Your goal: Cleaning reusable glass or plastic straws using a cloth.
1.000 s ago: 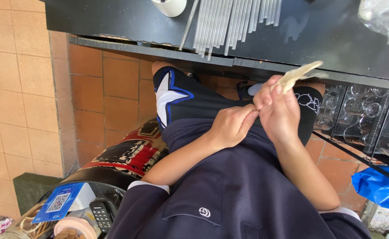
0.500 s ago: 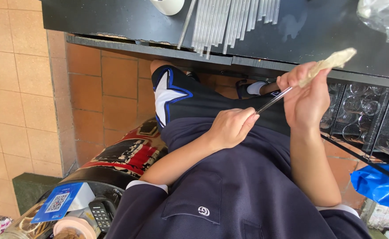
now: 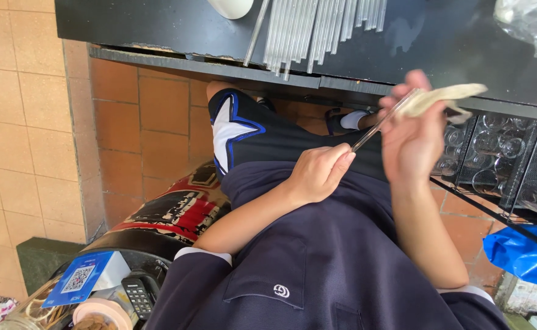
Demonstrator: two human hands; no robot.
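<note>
Now, clear straw (image 3: 383,124) between both hands — left hand (image 3: 320,174) pinching its lower end, right hand (image 3: 412,137) gripping its pale wrapper (image 3: 442,98).

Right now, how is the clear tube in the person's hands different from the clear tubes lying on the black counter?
The held tube is single; the tubes on the counter form a spread bundle. The held tube slants up in the air, the left hand gripping its lower end and the right hand pressing a pale cloth around its upper end; the counter tubes lie flat, untouched. Both are thin, straight and transparent.
</note>
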